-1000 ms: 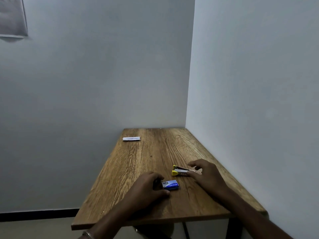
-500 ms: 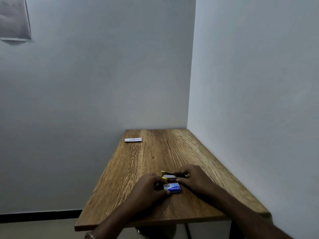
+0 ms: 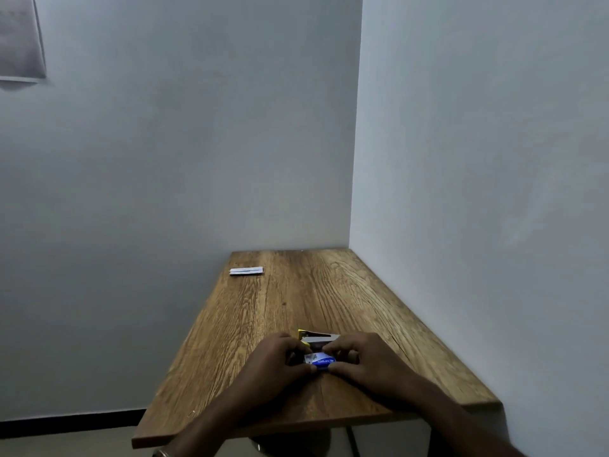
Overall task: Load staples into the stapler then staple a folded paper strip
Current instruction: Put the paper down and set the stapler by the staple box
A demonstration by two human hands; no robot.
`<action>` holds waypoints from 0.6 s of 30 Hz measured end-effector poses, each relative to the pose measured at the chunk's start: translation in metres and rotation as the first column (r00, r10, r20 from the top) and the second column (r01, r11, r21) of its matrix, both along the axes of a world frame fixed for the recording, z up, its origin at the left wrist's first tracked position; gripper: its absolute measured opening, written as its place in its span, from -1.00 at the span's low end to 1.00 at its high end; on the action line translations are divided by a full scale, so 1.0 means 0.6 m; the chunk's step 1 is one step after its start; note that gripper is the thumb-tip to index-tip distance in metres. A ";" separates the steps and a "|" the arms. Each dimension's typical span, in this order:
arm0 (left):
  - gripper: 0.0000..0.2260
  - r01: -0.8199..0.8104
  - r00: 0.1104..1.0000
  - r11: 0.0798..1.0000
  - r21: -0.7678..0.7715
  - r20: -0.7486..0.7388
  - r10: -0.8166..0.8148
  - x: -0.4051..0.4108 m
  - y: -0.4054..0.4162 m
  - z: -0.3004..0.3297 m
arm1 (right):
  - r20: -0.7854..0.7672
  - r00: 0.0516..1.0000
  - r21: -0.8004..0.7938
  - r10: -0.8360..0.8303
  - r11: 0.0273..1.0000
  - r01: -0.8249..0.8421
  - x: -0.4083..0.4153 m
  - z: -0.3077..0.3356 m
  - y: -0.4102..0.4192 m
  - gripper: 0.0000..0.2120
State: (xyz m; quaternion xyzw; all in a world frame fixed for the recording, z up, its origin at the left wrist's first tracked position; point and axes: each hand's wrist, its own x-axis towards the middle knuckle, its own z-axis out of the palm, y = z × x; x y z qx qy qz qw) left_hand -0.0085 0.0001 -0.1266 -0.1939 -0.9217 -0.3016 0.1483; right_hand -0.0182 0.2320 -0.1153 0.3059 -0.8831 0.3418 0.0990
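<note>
A small blue staple box lies near the front of the wooden table. My left hand grips its left end and my right hand pinches its right end with fingertips. Just behind the box lies a small yellow stapler, lying on the table, its right part hidden behind my right fingers. A folded white paper strip rests far back at the table's left edge.
Grey walls close the table in at the back and along its right side. The table's left edge drops to the floor. A grey sheet hangs on the wall at top left.
My right hand slid the stapler left toward the box, then let it go and took the box's right end. My left hand stayed on the box.
</note>
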 end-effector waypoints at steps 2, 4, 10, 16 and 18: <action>-0.71 0.003 1.000 1.000 0.008 0.006 -0.003 -0.001 0.001 0.004 | -0.014 1.000 -0.018 -0.014 1.000 0.014 -0.006 0.004 -0.002 -0.71; -0.71 -0.009 1.000 1.000 -0.013 -0.024 0.008 -0.006 0.001 0.016 | -0.033 0.999 -0.011 -0.030 1.000 0.029 -0.017 0.014 -0.004 -0.71; -0.72 -0.024 0.996 0.999 -0.028 -0.092 0.021 -0.042 0.008 0.059 | -0.107 0.987 -0.045 -0.117 0.993 0.113 -0.053 0.034 -0.012 -0.77; -0.74 -0.062 0.998 0.997 0.042 -0.023 0.063 -0.050 0.020 0.023 | -0.016 0.987 -0.130 -0.157 0.979 0.154 -0.057 -0.004 -0.012 -0.78; -0.73 -0.058 0.998 0.991 0.120 0.000 0.058 -0.050 0.016 0.016 | 0.005 0.987 -0.160 -0.160 0.974 0.159 -0.059 -0.005 -0.010 -0.77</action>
